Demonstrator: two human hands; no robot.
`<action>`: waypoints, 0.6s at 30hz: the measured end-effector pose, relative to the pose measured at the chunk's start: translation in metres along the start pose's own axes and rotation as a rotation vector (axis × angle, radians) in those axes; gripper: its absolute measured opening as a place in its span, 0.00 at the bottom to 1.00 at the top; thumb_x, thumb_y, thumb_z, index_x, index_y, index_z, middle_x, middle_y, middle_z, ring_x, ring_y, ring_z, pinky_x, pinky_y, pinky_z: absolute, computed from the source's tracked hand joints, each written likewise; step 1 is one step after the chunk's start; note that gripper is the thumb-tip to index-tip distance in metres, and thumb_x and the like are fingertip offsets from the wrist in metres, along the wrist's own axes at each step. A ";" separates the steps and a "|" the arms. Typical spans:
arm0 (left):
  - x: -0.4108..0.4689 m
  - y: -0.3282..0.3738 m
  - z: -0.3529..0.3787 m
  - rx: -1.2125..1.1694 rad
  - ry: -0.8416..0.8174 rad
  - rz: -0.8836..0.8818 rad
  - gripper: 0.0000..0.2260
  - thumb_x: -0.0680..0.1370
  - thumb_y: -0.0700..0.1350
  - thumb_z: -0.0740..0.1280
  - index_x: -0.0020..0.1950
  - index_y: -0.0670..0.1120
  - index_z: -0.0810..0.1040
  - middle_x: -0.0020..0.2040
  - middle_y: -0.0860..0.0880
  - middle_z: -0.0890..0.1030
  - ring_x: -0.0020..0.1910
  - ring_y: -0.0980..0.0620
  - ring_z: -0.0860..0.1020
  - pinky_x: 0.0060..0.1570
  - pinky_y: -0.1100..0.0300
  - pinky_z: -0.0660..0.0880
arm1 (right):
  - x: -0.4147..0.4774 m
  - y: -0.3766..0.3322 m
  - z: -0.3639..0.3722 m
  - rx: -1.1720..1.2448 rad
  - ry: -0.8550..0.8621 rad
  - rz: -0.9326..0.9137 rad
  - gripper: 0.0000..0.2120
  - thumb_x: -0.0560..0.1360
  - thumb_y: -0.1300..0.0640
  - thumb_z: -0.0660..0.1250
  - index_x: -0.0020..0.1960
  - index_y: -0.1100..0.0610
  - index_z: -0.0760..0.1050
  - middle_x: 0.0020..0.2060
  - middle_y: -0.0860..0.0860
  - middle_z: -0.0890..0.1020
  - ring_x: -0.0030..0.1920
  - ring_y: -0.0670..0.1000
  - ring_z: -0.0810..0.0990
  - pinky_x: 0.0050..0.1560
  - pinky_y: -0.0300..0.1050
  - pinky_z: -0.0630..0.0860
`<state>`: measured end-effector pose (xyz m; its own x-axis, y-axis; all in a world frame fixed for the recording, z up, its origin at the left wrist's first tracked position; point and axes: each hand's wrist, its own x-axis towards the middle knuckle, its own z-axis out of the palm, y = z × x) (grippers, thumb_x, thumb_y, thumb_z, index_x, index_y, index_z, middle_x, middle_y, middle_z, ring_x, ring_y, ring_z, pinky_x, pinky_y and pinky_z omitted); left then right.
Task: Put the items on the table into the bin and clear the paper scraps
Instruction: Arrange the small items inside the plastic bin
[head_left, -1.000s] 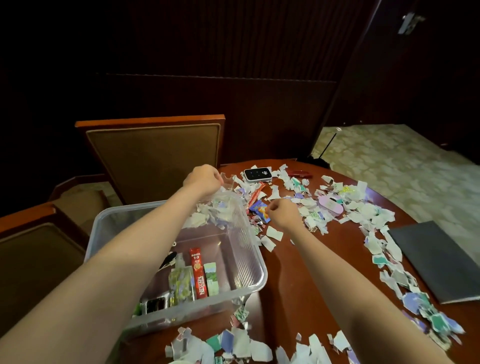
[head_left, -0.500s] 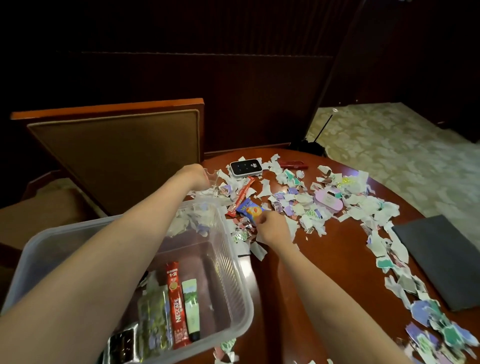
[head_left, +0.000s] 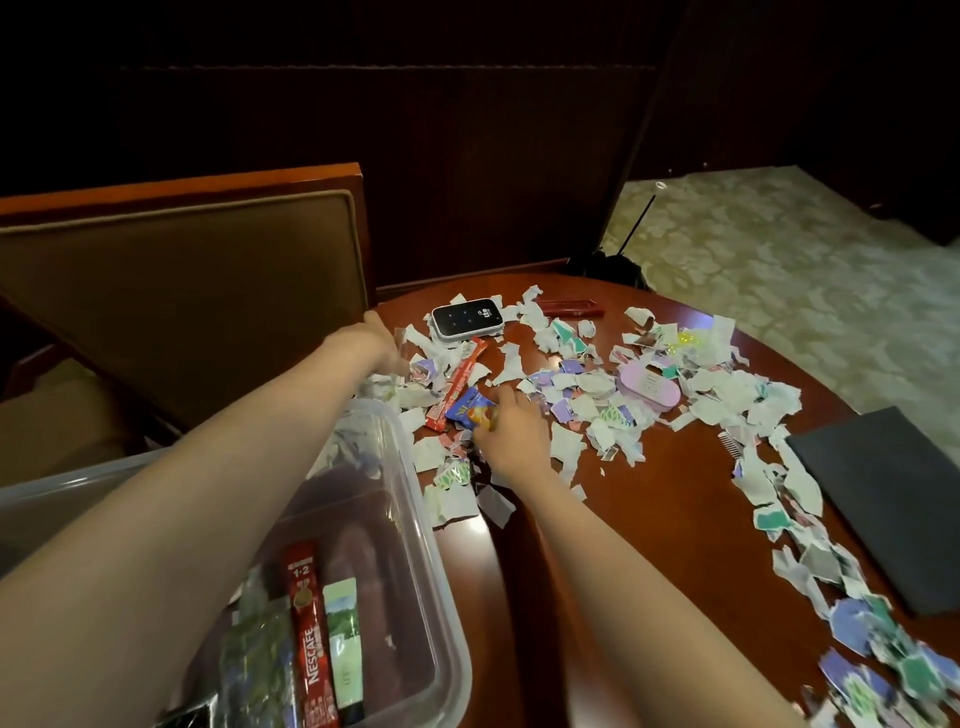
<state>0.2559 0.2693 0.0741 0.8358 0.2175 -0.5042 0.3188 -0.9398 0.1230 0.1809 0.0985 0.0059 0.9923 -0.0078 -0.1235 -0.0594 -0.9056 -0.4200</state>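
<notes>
A clear plastic bin (head_left: 441, 582) stands at the table's near left, holding a red Nescafe stick (head_left: 310, 634), a green sachet (head_left: 343, 649) and some scraps. My left hand (head_left: 376, 340) grips the bin's far corner among paper scraps (head_left: 587, 405). My right hand (head_left: 511, 431) pinches a small blue snack packet (head_left: 470, 408) lying beside a red stick packet (head_left: 457, 382). Farther back lie a white-and-black pocket device (head_left: 466, 319), a dark red pen-like item (head_left: 569, 307) and a pink case (head_left: 648, 387).
Torn scraps trail down the right side of the round wooden table (head_left: 675, 519) toward the near edge. A dark grey folder (head_left: 893, 499) lies at the right. An upholstered chair (head_left: 182, 291) stands behind the bin. Patterned carpet (head_left: 779, 270) lies beyond.
My view has dropped closer to the table. The right hand has moved left onto the blue snack packet and taken it between its fingers. The left hand stays at the bin's corner.
</notes>
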 end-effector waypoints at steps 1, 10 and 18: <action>0.003 0.000 0.001 0.010 0.005 -0.008 0.42 0.74 0.52 0.69 0.76 0.42 0.45 0.70 0.40 0.66 0.65 0.40 0.71 0.62 0.48 0.73 | 0.001 0.000 0.002 -0.004 -0.018 0.004 0.24 0.74 0.54 0.66 0.68 0.56 0.65 0.64 0.54 0.72 0.63 0.56 0.70 0.59 0.50 0.70; 0.006 0.001 0.000 -0.009 0.125 -0.017 0.37 0.73 0.55 0.70 0.73 0.39 0.58 0.66 0.42 0.70 0.62 0.43 0.73 0.53 0.55 0.75 | 0.005 0.004 0.008 0.025 0.044 0.027 0.22 0.73 0.53 0.68 0.65 0.54 0.67 0.60 0.52 0.76 0.61 0.55 0.70 0.57 0.50 0.70; -0.010 0.004 -0.008 -0.106 0.292 0.016 0.39 0.74 0.57 0.68 0.75 0.41 0.52 0.64 0.40 0.72 0.58 0.41 0.76 0.45 0.55 0.75 | -0.015 0.005 -0.004 0.065 0.124 -0.009 0.23 0.72 0.53 0.68 0.65 0.54 0.67 0.60 0.51 0.75 0.62 0.54 0.69 0.58 0.46 0.66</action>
<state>0.2529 0.2658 0.0866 0.9291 0.2841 -0.2368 0.3370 -0.9141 0.2253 0.1659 0.0920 0.0090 0.9984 -0.0554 -0.0089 -0.0529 -0.8765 -0.4785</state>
